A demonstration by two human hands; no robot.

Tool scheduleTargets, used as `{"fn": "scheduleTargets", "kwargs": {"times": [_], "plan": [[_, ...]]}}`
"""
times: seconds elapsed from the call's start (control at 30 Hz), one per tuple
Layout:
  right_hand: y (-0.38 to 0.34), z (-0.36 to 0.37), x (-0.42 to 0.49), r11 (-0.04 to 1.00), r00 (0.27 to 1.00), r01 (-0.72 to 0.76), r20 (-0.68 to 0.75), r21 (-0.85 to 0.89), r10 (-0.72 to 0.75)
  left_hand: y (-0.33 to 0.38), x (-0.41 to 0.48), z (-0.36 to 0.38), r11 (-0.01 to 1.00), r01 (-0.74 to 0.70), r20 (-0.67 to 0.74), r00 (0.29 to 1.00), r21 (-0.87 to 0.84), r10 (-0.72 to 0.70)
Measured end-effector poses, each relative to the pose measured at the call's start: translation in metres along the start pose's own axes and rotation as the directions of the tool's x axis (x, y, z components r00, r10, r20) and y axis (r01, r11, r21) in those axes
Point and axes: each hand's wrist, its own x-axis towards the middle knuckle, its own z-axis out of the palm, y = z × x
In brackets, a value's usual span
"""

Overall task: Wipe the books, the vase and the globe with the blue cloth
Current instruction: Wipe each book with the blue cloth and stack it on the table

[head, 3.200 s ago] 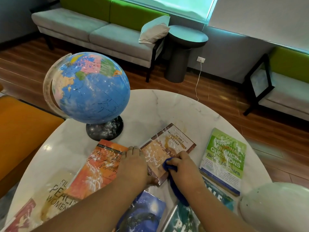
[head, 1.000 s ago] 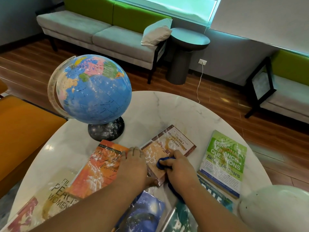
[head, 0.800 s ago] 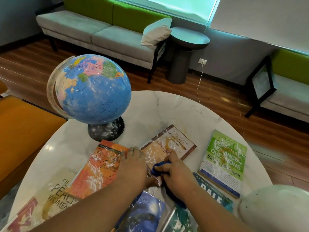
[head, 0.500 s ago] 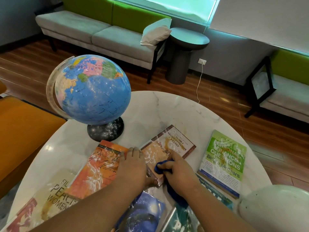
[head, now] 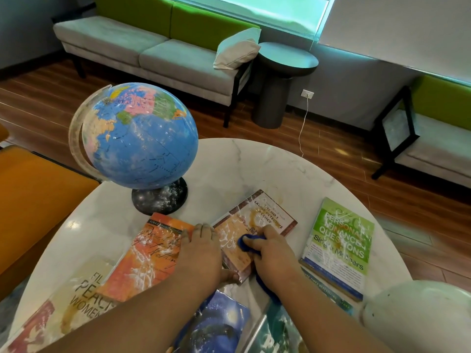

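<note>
Right hand [head: 272,253] clamped the blue cloth [head: 245,244] against the book [head: 267,215]; left hand [head: 201,253] pressed it, fingers flat. Slackened pressure could let it slide.

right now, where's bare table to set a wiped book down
Far half of the marble table, beyond the detective book, between globe base and green book. Near edge is crowded: overlapping books, white vase at right.

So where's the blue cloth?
In the head view, near the middle: the right hand grips the blue cloth on the detective book, between the orange book and the green book.
</note>
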Motion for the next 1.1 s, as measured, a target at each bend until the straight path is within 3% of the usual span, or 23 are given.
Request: {"fn": "scheduleTargets", "kwargs": {"times": [0.1,0.2,0.33,0.47,0.6,0.73,0.9,1.1], "plan": [[0.008,-0.004,-0.001,1.0,0.998,-0.003,0.065,0.0,0.003,0.001,-0.001,0.0,1.0,-0.003,-0.008,1.0,-0.01,0.003],[0.002,-0.002,0.005,0.999,0.999,-0.038,-0.002,-0.011,0.038,-0.001,0.0,-0.001,1.0,-0.003,-0.007,1.0,-0.02,0.003],[-0.014,0.008,0.002,0.998,0.996,0.056,0.063,0.043,-0.058,-0.01,-0.002,0.0,0.999,0.01,-0.012,1.0,-0.051,-0.01],[-0.011,0.003,-0.002,1.0,1.0,0.014,0.02,0.016,-0.014,-0.014,-0.003,-0.001,0.997,-0.029,-0.003,1.0,-0.065,0.029],[-0.018,0.006,-0.016,0.989,0.983,0.149,0.108,-0.007,-0.147,-0.019,-0.002,-0.007,0.995,-0.08,0.026,0.996,-0.057,0.081],[-0.016,0.004,-0.013,0.998,0.997,0.069,0.029,0.014,-0.069,-0.024,0.0,-0.009,0.994,-0.106,0.032,0.994,-0.022,0.107],[-0.025,0.011,-0.022,0.985,0.981,0.173,0.095,-0.022,-0.17,-0.026,0.001,-0.01,0.993,-0.117,0.049,0.992,-0.026,0.118],[-0.025,0.012,-0.021,0.996,0.994,0.087,0.067,-0.001,-0.086,-0.026,0.0,-0.012,0.992,-0.114,0.058,0.991,-0.049,0.117]]}}
